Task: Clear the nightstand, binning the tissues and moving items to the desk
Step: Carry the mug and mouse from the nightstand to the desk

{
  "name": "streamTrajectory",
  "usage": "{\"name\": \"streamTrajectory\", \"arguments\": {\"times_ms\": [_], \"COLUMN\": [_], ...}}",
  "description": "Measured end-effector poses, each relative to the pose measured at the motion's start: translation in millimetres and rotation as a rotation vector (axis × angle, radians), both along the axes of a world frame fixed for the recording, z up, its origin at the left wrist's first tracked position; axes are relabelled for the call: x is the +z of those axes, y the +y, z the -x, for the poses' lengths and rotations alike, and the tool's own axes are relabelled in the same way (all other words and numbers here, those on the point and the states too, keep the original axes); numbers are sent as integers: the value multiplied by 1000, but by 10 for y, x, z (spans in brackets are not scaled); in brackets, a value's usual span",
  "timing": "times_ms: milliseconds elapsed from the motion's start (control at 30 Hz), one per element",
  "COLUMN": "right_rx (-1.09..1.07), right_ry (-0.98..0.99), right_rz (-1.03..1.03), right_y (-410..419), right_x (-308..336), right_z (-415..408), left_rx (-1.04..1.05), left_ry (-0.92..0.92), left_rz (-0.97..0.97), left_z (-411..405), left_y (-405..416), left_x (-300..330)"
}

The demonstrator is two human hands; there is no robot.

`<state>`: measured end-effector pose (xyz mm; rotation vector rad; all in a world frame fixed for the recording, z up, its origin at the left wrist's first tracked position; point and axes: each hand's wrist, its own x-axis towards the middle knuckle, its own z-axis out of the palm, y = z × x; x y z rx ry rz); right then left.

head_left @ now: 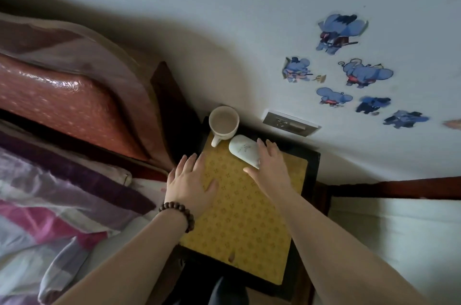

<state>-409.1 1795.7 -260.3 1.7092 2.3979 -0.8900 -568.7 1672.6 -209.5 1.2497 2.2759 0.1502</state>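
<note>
hands: left point(193, 181), right point(268, 163) flat, spread | patterned yellow mat point(244, 224) | smooth oval case point(243, 150)

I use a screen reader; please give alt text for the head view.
Two bare hands reach over a yellow patterned mat on a dark nightstand: right hand on a white oval case, left hand flat beside a white ceramic mug.

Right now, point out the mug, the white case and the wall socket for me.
mug point(223, 120): head view, on the drink surface inside the rim.
white case point(241, 148): head view, on its bare lid, left of the fingers.
wall socket point(290, 125): head view, middle of the plate.
</note>
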Motion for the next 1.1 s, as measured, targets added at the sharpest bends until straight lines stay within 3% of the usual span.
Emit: {"name": "streamTrajectory", "arguments": {"times_ms": [267,500,600,700,867,1100], "right_rx": [-115,-255,-294,-305,-337,-343], "right_ry": [13,124,111,116,179,219], "right_rz": [-140,-239,-214,-201,-147,-99], "right_y": [20,-204,-258,-278,-287,-426], "right_x": [-131,-53,-64,-56,38,595], "right_z": [9,-144,-158,-134,-89,-118], "left_rx": [81,582,679,756,771,645], "left_ry": [-164,-511,-570,-779,-932,-983], "left_rz": [-99,-252,-212,-171,-221,-220], "left_z": [103,122,184,204,194,173], "left_y": [317,778,881,867,847,395], "left_x": [-210,-384,-468,-540,-553,-56]}}
